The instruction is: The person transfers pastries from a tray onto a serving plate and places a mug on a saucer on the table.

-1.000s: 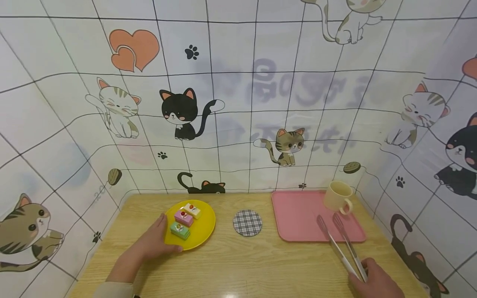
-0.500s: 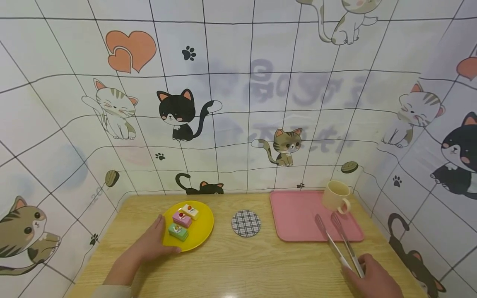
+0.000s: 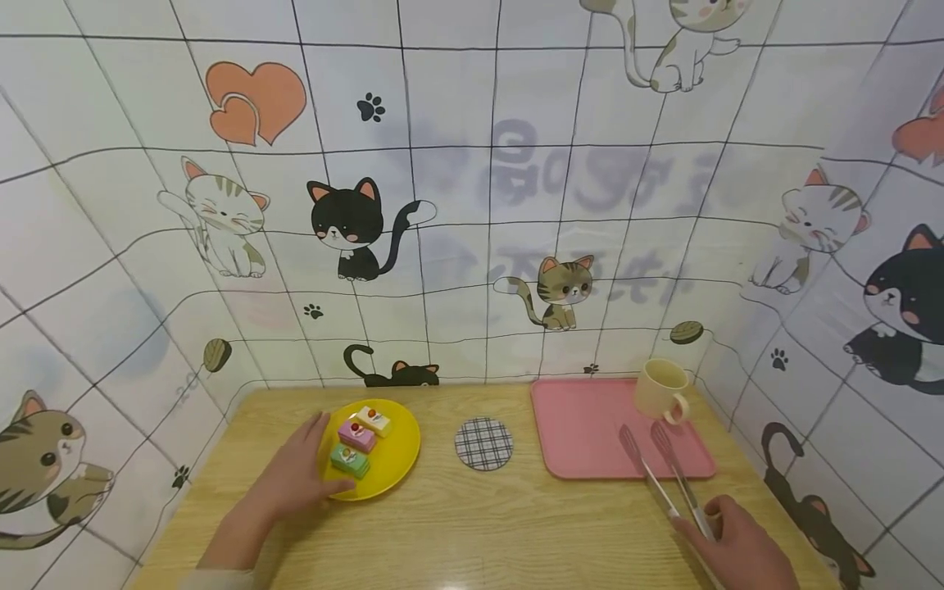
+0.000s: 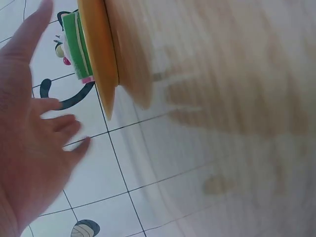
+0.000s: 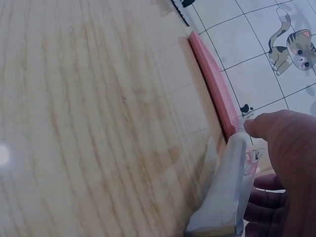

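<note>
My left hand [image 3: 295,469] is spread beside the left edge of a yellow plate [image 3: 394,467], its thumb near the front rim. In the left wrist view the fingers are loose and a gap separates them from the plate [image 4: 96,54]. On the plate stand toy cake slices: one green [image 3: 350,460], one pink [image 3: 357,436] and one cream [image 3: 374,421]. At the lower right my right hand [image 3: 741,545] holds metal tongs [image 3: 682,483] between thumb and fingers, at the handle part. The tongs' heads lie over a pink tray [image 3: 583,430].
A cream mug [image 3: 660,389] stands at the tray's back right corner. A round checked coaster [image 3: 483,443] lies between plate and tray on the wooden table [image 3: 457,524]. Cat-printed cloth walls [image 3: 457,180] close off the back and both sides.
My right hand has shifted slightly forward and left along the tongs. The left hand has eased slightly off the plate's edge. The whole head view has drifted a little.
</note>
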A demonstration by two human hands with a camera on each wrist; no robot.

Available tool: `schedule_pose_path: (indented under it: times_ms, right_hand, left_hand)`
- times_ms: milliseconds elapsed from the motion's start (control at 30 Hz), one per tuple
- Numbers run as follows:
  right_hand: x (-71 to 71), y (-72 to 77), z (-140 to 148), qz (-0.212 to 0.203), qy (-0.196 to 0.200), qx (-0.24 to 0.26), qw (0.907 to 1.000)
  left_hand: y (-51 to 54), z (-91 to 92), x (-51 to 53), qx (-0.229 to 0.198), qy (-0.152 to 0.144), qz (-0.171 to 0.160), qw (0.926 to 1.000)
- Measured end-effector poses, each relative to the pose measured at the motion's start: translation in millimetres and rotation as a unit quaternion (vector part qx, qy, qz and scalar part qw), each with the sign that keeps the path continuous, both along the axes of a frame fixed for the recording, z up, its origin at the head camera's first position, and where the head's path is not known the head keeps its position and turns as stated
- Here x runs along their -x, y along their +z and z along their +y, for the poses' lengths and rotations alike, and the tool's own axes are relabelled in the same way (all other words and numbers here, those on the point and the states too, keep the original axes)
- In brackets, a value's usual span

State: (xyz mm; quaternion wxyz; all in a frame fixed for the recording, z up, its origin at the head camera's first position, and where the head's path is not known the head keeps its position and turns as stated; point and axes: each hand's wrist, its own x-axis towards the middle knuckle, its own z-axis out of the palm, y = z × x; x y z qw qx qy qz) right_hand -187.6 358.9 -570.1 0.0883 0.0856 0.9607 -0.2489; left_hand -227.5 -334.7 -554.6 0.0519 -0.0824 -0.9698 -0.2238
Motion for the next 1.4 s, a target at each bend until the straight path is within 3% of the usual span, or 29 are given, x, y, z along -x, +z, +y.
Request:
schedule_pose_path:
  times_ms: [133, 267, 533, 733, 867, 1033, 1200, 1400]
  right_hand:
    - [3.5, 1.0, 3, 0.015, -0.011, 0.006, 0.9998]
    - [10.7, 10.0, 4, 0.05, -0.017, 0.009, 0.9986]
    - [29.3, 28.9, 1, 0.197, -0.006, 0.013, 0.9803]
    - [59.5, 32.1, 2, 0.242, -0.004, 0.028, 0.9699]
    - [82.3, 28.5, 4, 0.254, -0.023, 0.041, 0.9661]
    - [106.9, 25.1, 6, 0.223, -0.067, 0.069, 0.9699]
    - [122.6, 25.0, 7, 0.187, -0.096, 0.125, 0.9697]
    - [133.5, 23.2, 8, 0.191, -0.112, 0.158, 0.9624]
  left_hand:
    - [3.9, 6.7, 3.4, -0.014, -0.011, 0.067, 0.9976]
    - [5.5, 18.2, 6.4, -0.025, -0.029, 0.099, 0.9944]
    - [4.5, 41.8, 10.4, -0.03, -0.052, 0.086, 0.9945]
    - [3.8, 48.7, 10.9, -0.024, -0.057, 0.086, 0.9943]
    - [5.4, 54.2, 11.6, -0.026, -0.064, 0.092, 0.9934]
    - [7.1, 68.2, 14.6, -0.025, -0.081, 0.095, 0.9919]
    - [6.9, 85.1, 20.3, -0.029, -0.086, 0.061, 0.994]
    - [8.4, 107.2, 27.4, -0.043, -0.095, 0.021, 0.9943]
